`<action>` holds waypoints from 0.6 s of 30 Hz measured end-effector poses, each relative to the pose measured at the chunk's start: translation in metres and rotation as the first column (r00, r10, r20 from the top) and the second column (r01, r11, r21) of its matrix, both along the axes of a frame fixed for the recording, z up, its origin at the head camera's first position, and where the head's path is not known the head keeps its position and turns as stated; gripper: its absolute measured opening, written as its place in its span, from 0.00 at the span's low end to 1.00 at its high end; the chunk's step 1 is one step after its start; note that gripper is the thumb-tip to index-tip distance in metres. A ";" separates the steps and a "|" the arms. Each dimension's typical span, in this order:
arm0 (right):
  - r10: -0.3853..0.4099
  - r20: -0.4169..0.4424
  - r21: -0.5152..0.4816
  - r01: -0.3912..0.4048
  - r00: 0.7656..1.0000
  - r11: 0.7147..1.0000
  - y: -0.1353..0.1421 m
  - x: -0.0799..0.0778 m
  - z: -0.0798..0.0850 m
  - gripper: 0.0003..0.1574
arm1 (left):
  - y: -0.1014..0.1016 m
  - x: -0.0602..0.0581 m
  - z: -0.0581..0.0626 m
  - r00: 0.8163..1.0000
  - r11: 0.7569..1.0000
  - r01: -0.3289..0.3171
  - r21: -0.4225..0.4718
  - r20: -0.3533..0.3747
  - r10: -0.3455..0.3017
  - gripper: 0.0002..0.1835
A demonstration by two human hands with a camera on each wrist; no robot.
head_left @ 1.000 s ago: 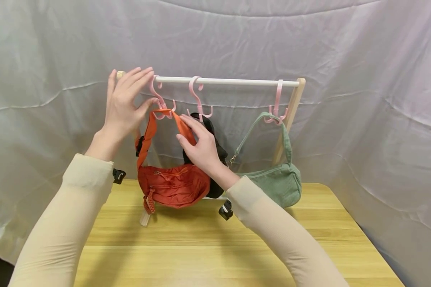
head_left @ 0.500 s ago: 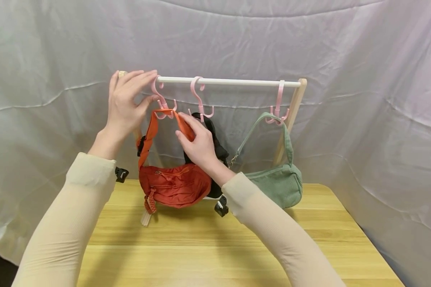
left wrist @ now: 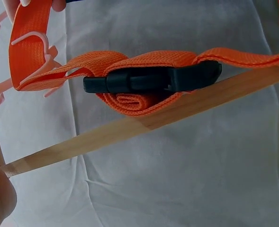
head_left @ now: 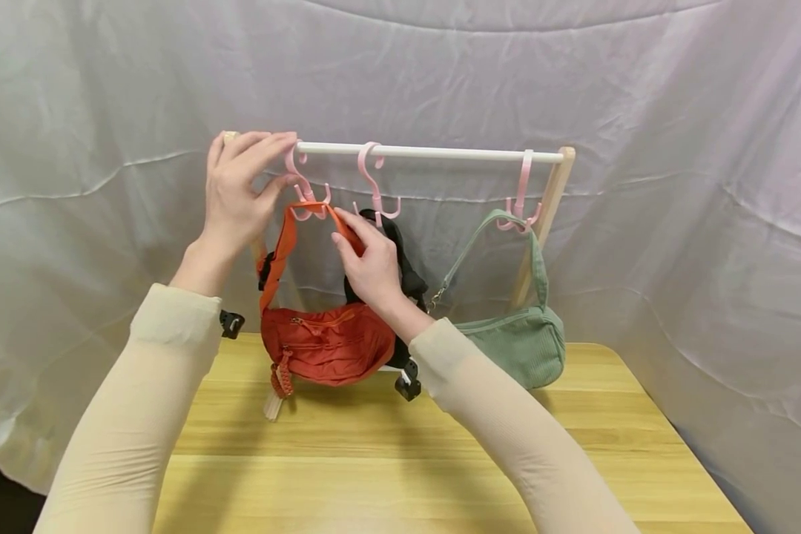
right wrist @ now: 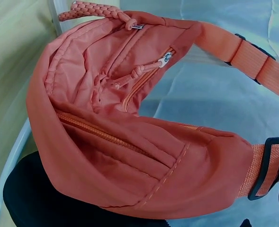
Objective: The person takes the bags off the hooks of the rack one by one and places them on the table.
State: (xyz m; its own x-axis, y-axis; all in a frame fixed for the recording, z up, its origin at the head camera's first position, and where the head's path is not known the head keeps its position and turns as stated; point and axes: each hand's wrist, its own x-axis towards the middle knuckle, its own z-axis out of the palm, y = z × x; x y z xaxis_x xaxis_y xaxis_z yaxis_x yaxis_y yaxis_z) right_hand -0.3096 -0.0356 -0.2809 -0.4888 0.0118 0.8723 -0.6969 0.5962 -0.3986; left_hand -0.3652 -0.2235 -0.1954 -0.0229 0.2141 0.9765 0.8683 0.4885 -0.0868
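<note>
My left hand (head_left: 236, 185) is at the left end of the white rod (head_left: 440, 153). Its fingers reach over the top of a pink hook (head_left: 298, 172) and its thumb bears on the hook's stem. An orange strap (head_left: 282, 248) loops over that hook's lower prongs and carries a red-orange waist bag (head_left: 327, 345). My right hand (head_left: 374, 263) pinches the strap just right of the hook. The left wrist view shows the strap's black buckle (left wrist: 148, 79). In the right wrist view the hanging bag (right wrist: 201, 175) fills the middle, its zips facing me.
A second pink hook (head_left: 374, 182) holds a black bag (head_left: 403, 259), partly hidden behind my right hand. Further right, a green bag (head_left: 523, 345) hangs from a third pink hook (head_left: 523, 185). The rack's wooden legs (head_left: 550, 200) stand on the wooden table (head_left: 374, 482) before a grey curtain.
The whole scene drifts slightly right in the head view. My right wrist shifts a little left against the bag, while the strap stays looped on the hook.
</note>
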 end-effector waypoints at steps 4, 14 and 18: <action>-0.005 -0.003 -0.018 0.005 1.000 1.000 -0.001 -0.001 0.000 0.23 | 0.000 0.000 0.000 1.000 1.000 0.009 -0.006 -0.001 -0.009 0.24; 0.016 -0.072 -0.070 -0.021 0.997 0.997 -0.003 -0.004 0.000 0.20 | 0.000 -0.002 0.000 1.000 1.000 0.028 0.001 0.006 -0.028 0.24; 0.029 -0.075 -0.096 -0.036 0.997 0.995 -0.004 -0.005 0.001 0.19 | 0.001 -0.002 0.000 0.999 0.999 0.044 0.018 0.015 -0.044 0.24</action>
State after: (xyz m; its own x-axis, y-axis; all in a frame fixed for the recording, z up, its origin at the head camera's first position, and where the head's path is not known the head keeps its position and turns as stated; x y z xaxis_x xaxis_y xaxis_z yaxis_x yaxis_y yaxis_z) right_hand -0.3144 -0.0395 -0.2802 -0.4248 0.0831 0.9014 -0.7450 0.5337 -0.4003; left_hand -0.3667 -0.2226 -0.1953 -0.0291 0.1977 0.9798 0.8903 0.4508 -0.0645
